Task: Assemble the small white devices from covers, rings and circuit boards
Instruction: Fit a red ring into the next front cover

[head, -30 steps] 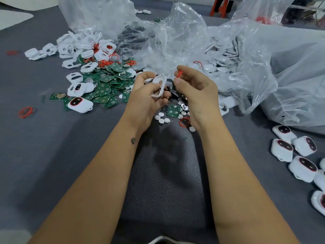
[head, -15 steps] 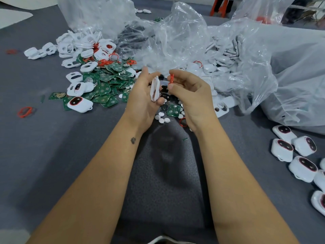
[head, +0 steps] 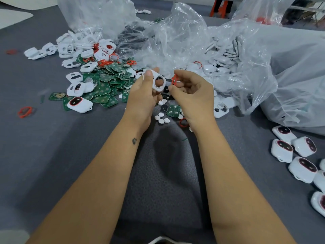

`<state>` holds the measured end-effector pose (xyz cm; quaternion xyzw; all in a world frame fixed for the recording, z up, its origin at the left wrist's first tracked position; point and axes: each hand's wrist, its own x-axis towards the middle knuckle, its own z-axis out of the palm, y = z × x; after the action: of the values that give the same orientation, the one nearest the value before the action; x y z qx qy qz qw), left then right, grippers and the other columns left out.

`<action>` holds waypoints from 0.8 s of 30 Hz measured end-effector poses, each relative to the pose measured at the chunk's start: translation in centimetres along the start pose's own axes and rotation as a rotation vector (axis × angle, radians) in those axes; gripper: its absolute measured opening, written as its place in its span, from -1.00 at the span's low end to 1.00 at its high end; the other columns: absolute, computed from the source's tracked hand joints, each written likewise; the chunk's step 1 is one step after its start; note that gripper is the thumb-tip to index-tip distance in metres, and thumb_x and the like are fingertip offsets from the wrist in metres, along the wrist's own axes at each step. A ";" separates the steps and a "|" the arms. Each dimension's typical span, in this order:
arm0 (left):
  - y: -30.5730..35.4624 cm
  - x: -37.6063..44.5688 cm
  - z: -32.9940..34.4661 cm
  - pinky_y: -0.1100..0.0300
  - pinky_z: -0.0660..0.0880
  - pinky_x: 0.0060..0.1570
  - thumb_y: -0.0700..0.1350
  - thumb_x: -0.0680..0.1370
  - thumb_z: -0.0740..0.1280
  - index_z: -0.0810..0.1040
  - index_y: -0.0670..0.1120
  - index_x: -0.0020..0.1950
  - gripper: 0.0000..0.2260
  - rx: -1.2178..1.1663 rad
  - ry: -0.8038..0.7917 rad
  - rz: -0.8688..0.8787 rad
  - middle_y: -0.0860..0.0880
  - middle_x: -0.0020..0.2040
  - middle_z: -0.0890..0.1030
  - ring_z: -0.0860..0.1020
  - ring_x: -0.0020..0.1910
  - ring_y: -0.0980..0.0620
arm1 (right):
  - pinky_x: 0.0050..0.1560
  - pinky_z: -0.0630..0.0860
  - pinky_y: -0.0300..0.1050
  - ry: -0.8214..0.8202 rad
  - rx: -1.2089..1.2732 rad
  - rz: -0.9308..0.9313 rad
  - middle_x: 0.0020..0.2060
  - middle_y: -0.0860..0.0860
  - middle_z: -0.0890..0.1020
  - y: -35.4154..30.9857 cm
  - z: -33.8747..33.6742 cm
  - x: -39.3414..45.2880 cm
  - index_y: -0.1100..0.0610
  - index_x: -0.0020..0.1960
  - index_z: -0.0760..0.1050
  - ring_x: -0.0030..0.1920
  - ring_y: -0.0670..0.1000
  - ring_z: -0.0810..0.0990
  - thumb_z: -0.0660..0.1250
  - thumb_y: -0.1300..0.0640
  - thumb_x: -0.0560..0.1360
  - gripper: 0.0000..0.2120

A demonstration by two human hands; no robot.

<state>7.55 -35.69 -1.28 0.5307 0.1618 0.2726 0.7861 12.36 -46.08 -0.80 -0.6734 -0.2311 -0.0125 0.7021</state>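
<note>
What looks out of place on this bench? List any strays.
Two red rings lie alone on the grey mat, away from the parts pile: one at the left, another faint one far left. The left hand holds a white cover; the right hand pinches a red ring.

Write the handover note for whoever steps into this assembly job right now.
Left hand holds a white cover, its openings facing up. Right hand pinches a red ring just beside the cover; the ring is not yet seated.
Circuit boards and loose covers lie piled at the left, more parts in the plastic bags behind.
Done: finished devices sit at the right edge.
Left: seat the ring, add a board, close the device, repeat.
</note>
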 end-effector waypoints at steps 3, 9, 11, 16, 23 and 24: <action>-0.2 0.0 -0.3 0.23 0.59 -0.08 -0.14 0.68 0.18 0.59 -0.12 -0.07 -0.77 0.003 0.008 -0.011 -0.01 -0.19 0.70 0.67 -0.14 0.06 | -0.15 0.51 -0.37 0.022 -0.085 -0.030 -0.24 -0.13 0.60 0.1 0.1 -0.1 0.08 0.07 0.59 -0.26 -0.23 0.52 0.48 0.32 0.37 -0.69; -0.1 0.1 -0.7 0.12 0.63 0.00 -0.25 0.63 0.25 0.63 -0.20 -0.06 -0.83 0.013 -0.031 -0.016 -0.08 -0.17 0.72 0.69 -0.14 -0.04 | -0.03 0.52 -0.26 -0.021 -0.348 -0.217 -0.09 -0.02 0.60 0.6 0.2 -0.3 0.11 0.04 0.60 -0.15 -0.11 0.55 0.46 0.25 0.37 -0.75; -0.1 0.0 -0.7 0.11 0.63 -0.03 -0.25 0.62 0.26 0.63 -0.21 -0.05 -0.84 0.047 -0.047 -0.033 -0.11 -0.16 0.71 0.68 -0.14 -0.06 | -0.02 0.51 -0.27 -0.031 -0.405 -0.273 -0.07 -0.01 0.57 0.8 0.2 -0.2 0.15 0.06 0.62 -0.15 -0.12 0.53 0.43 0.23 0.40 -0.77; 0.2 -0.2 -0.7 0.16 0.61 -0.07 -0.27 0.61 0.25 0.64 -0.20 -0.08 -0.82 0.079 -0.093 -0.045 -0.13 -0.14 0.71 0.69 -0.11 -0.04 | -0.05 0.47 -0.38 -0.028 -0.458 -0.315 -0.10 -0.05 0.54 1.1 0.0 -0.1 0.15 0.08 0.60 -0.17 -0.16 0.50 0.41 0.19 0.46 -0.80; 0.2 -0.2 -1.0 0.16 0.62 -0.09 -0.22 0.62 0.24 0.64 -0.13 -0.10 -0.80 0.157 -0.106 -0.059 -0.06 -0.18 0.71 0.69 -0.16 -0.01 | 0.03 0.51 -0.10 -0.084 -0.537 -0.342 -0.09 0.00 0.57 1.0 -0.3 0.0 0.16 0.03 0.62 -0.07 -0.04 0.53 0.40 0.21 0.44 -0.83; 0.2 -0.1 -1.0 0.14 0.62 -0.06 -0.21 0.63 0.24 0.64 -0.12 -0.10 -0.80 0.159 -0.107 -0.060 -0.07 -0.17 0.71 0.69 -0.15 -0.02 | 0.03 0.51 -0.07 -0.085 -0.543 -0.353 -0.09 0.02 0.57 0.9 -0.3 0.0 0.17 0.02 0.62 -0.07 -0.02 0.54 0.40 0.22 0.44 -0.84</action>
<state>6.88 -35.01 -1.49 0.6003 0.1565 0.2066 0.7566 12.73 -46.31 -1.68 -0.7857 -0.3615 -0.1670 0.4735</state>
